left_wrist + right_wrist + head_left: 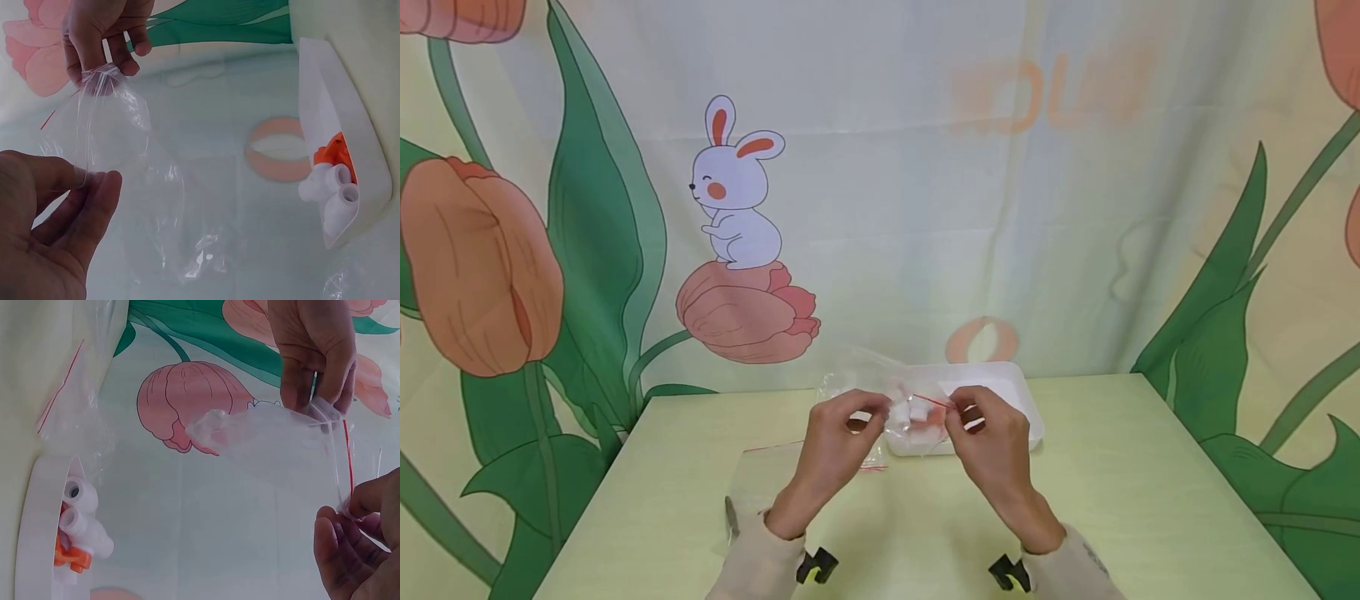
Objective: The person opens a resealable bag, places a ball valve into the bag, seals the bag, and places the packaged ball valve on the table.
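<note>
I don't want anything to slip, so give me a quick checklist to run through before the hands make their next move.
1. Left hand has a grip: ok, it pinches the clear bag near one end of its red stripe.
2. Right hand has a grip: ok, it pinches the bag near the stripe's other end.
3. Bag is empty: ok, no pieces show inside it.
4. Bag's mouth is open: cannot tell, no clear gap between its sides shows.
5. Pieces are in the tray: ok, white pieces and orange pieces lie there.
</note>
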{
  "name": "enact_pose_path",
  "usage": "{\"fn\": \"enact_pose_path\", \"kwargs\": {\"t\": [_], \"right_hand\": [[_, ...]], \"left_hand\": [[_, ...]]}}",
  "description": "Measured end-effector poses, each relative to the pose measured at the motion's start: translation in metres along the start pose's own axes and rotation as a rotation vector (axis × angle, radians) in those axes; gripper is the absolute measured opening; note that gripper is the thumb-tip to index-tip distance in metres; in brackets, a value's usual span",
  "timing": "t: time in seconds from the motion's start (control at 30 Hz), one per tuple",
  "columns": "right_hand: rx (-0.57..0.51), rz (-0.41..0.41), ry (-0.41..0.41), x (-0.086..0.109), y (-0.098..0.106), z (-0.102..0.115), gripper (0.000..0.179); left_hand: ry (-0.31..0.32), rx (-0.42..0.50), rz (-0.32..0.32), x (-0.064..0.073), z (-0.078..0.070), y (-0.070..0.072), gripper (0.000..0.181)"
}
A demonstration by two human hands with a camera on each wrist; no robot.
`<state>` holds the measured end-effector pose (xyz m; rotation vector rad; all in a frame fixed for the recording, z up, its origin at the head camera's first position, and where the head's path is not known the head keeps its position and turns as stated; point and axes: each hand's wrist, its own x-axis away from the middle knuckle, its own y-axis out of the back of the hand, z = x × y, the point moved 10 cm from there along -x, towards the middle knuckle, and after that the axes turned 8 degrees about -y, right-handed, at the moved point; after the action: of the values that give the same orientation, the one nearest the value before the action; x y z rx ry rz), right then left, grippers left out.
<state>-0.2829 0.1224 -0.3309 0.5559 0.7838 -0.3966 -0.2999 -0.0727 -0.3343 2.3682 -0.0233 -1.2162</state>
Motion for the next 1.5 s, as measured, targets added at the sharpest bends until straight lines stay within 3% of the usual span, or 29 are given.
{"fn": "enact_pose_path", "kwargs": {"t": [0.2,0.43,0.7,1.03,1.3,1.5], "right_hand": [[0.023,-0.030,0.030,-0.001,0.010,0.000,0.017],[0.057,0.008,0.040,-0.001,0.013,0.000,0.015],[0.065,0.049,0.023,0.004,0.013,-0.005,0.012],[0.041,0.045,0.019,0.013,0.010,-0.003,0.016],[-0.027,0.128,0.033,0.017,-0.001,0.005,0.016],[-0.062,0.186,0.037,0.016,0.001,0.014,0.021]], "left_hand": [[-0.063,-0.088,-0.006,0.001,-0.006,0.006,0.015],[-0.091,-0.141,-0.023,0.003,-0.008,0.013,0.016],[-0.064,-0.120,-0.001,0.009,-0.005,0.011,0.015],[-0.051,-0.056,-0.028,0.016,-0.007,0.012,0.008],[-0.040,-0.017,-0.062,0.018,-0.005,0.014,0.009],[-0.032,-0.061,-0.084,0.021,0.001,0.018,0.011]]}}
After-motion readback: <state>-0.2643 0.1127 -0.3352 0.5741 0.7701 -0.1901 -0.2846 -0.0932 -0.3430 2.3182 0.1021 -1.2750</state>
